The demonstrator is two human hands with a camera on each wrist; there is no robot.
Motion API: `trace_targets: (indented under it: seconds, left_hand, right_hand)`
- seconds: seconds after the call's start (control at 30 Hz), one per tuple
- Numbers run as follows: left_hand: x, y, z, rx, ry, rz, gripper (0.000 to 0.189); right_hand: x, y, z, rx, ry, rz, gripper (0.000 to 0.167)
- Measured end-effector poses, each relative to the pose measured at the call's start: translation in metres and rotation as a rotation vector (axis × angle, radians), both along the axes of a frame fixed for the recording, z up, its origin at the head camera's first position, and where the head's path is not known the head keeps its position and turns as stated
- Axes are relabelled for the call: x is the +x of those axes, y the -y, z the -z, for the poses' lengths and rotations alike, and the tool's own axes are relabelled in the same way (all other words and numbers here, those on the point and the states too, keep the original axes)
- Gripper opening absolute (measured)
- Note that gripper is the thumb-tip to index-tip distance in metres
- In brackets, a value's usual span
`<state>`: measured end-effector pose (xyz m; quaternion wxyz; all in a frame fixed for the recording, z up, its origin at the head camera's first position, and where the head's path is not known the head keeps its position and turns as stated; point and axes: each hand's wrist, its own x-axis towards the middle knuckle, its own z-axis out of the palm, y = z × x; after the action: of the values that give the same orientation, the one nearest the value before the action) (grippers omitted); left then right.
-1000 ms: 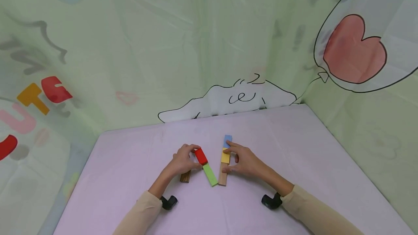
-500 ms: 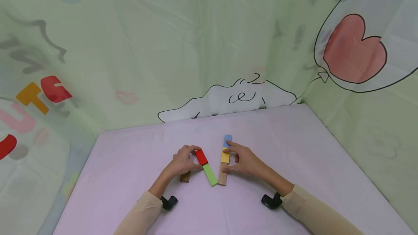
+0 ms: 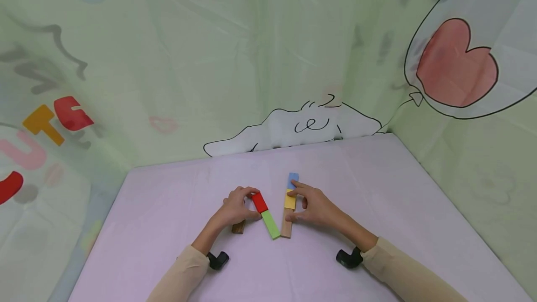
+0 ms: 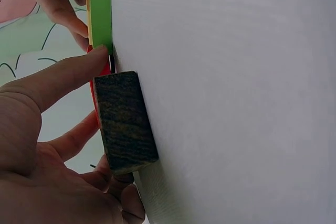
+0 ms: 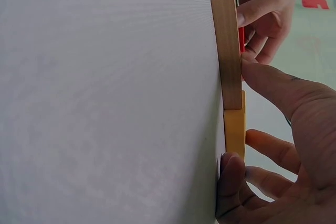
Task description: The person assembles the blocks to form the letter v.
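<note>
A red block and a green block lie end to end in a slanting line on the table. My left hand pinches the red block lengthwise, its thumb tip at the joint with the green one. To the right, a blue block, a yellow block and a light wooden block form a second line. My right hand rests its fingers on the blue and yellow blocks and its thumb on the wooden one. The lines nearly meet at their near ends.
A dark brown wooden block lies under my left hand, partly hidden from the head view; its end face fills the middle of the left wrist view. The pale table backs onto printed cloth walls.
The red and green blocks and the hands have hardly moved; a very slight shift of the whole head view is all that differs.
</note>
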<state>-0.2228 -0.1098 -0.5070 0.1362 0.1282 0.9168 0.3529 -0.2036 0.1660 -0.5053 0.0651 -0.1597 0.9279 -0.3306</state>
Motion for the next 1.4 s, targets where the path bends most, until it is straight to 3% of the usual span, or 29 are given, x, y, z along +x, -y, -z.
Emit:
trace_targets:
  seconds: [1.4]
  left_hand:
    - [0.0027, 0.005, -0.0016, 0.02, -0.003, 0.007, 0.064]
  right_hand:
    - [0.0009, -0.0003, 0.001, -0.012, -0.012, 0.002, 0.068]
